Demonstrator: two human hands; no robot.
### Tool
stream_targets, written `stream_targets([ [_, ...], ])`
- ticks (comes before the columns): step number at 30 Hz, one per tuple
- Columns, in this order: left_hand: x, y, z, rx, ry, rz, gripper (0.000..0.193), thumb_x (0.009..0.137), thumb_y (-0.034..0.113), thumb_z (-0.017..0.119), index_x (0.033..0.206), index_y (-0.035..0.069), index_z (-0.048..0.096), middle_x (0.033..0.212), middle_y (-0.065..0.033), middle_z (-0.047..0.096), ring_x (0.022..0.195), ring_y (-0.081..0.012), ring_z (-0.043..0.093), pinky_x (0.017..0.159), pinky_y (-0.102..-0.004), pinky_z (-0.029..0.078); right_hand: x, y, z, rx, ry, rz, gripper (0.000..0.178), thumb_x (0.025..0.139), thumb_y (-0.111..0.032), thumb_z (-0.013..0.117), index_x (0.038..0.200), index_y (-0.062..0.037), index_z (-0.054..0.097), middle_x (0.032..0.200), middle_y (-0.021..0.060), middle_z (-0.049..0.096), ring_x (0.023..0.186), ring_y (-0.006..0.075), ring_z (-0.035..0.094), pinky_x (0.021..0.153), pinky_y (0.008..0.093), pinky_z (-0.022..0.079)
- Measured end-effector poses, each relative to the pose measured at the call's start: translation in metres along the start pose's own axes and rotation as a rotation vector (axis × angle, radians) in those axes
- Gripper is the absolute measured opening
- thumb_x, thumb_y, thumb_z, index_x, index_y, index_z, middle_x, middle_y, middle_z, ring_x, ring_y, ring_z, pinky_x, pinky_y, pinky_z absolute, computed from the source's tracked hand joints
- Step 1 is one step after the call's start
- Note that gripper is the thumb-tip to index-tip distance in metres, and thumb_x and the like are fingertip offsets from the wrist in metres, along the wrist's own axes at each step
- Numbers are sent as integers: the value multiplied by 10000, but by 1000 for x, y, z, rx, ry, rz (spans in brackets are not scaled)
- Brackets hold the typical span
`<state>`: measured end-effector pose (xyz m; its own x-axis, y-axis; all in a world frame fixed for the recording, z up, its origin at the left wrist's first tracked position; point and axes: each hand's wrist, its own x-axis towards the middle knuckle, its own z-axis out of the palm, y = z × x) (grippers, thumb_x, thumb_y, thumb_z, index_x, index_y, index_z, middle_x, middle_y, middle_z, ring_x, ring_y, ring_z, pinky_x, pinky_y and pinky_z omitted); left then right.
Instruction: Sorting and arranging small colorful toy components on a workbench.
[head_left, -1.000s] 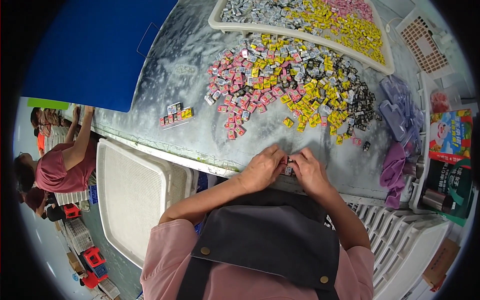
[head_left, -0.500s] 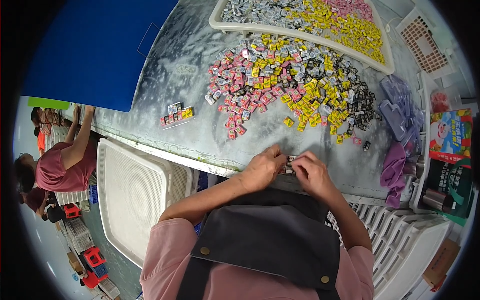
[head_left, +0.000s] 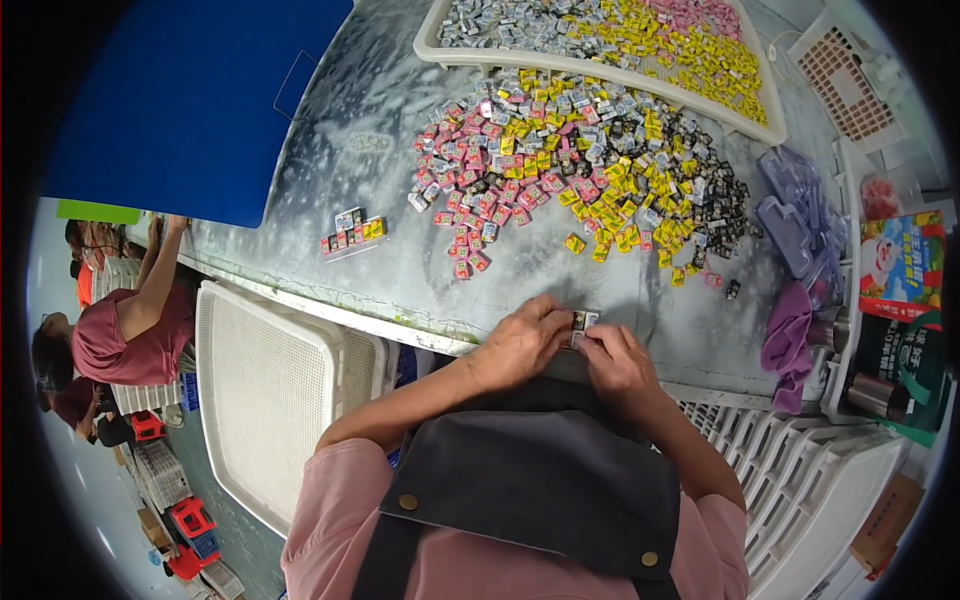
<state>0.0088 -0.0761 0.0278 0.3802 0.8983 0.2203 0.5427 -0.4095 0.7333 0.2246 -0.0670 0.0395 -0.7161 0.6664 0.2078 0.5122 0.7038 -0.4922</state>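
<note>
Tray (head_left: 430,40) of packets (head_left: 620,30) (pile below)

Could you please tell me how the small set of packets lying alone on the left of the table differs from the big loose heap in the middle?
The small neat row of coloured packets holds only a few pieces, lined up side by side; the large loose heap of pink, yellow, silver and black packets holds very many, scattered at all angles. The row lies apart to the left, the heap just below the white plastic tray. Both rest on the grey table, untouched by the hands.

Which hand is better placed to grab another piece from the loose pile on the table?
Probably the right hand: it sits nearer the loose pile. The left hand covers the small piece they pinch.
</note>
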Motion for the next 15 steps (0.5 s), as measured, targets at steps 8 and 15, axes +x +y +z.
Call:
stream_targets([
  [8,-6,-4,-4,251,-33,103,349,851,16,678,1198,-2,655,1046,-182,592,863,-308,619,739,-384,529,-5,7,9,-74,90,57,315,838,-63,632,1146,1,652,1073,135,592,928,309,598,815,413,505],
  [15,-26,-8,-26,46,165,-306,223,902,81,692,1083,-47,664,814,-172,674,625,-286,639,616,-372,523,-32,19,-16,143,179,643,202,916,-117,659,1076,7,651,912,154,629,760,275,641,721,358,520],
])
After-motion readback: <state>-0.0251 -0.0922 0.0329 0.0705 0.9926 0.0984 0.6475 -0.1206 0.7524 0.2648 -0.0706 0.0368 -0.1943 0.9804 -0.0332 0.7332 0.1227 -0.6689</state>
